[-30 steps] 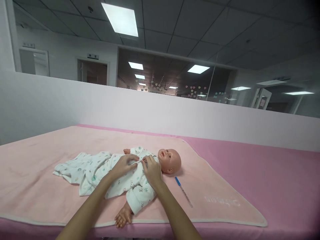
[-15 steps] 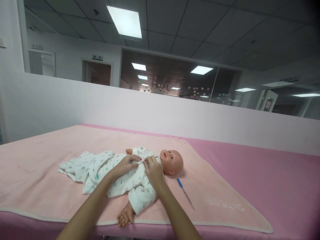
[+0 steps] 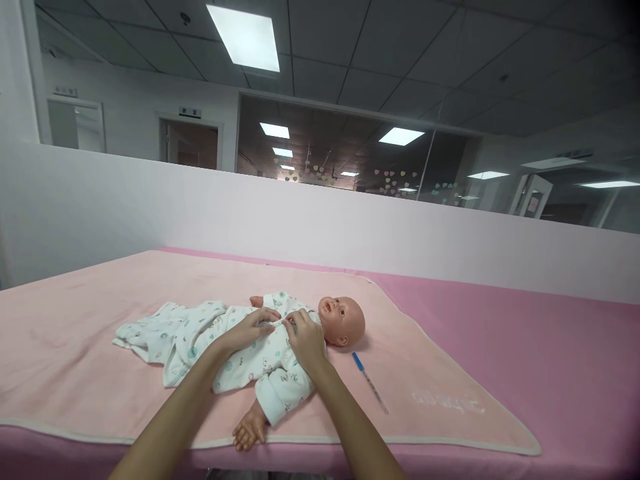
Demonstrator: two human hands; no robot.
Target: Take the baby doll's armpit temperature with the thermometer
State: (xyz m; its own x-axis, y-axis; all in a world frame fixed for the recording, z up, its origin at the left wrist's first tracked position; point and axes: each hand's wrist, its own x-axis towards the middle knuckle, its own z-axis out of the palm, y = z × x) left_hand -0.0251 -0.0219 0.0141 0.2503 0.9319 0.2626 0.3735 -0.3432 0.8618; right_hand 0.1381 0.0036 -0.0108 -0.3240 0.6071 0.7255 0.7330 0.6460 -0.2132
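A baby doll [image 3: 343, 321] in a white patterned romper [image 3: 200, 337] lies on its back on a light pink blanket [image 3: 75, 360], head to the right. My left hand [image 3: 253, 329] and my right hand [image 3: 305, 340] rest together on the doll's chest, just below the chin. The fingers of both hands pinch the romper's front edges near the collar. The doll's bare hand [image 3: 249, 430] reaches toward the blanket's near edge.
A thin thermometer with a blue cap [image 3: 369, 381] lies on the blanket to the right of the doll. A darker pink table surface [image 3: 540, 347] extends right. A white partition wall [image 3: 350, 227] runs behind, with glass-walled rooms beyond.
Both hands stay on the doll's chest; the small gap of cloth stretched between the fingers has closed. The view shifted slightly.
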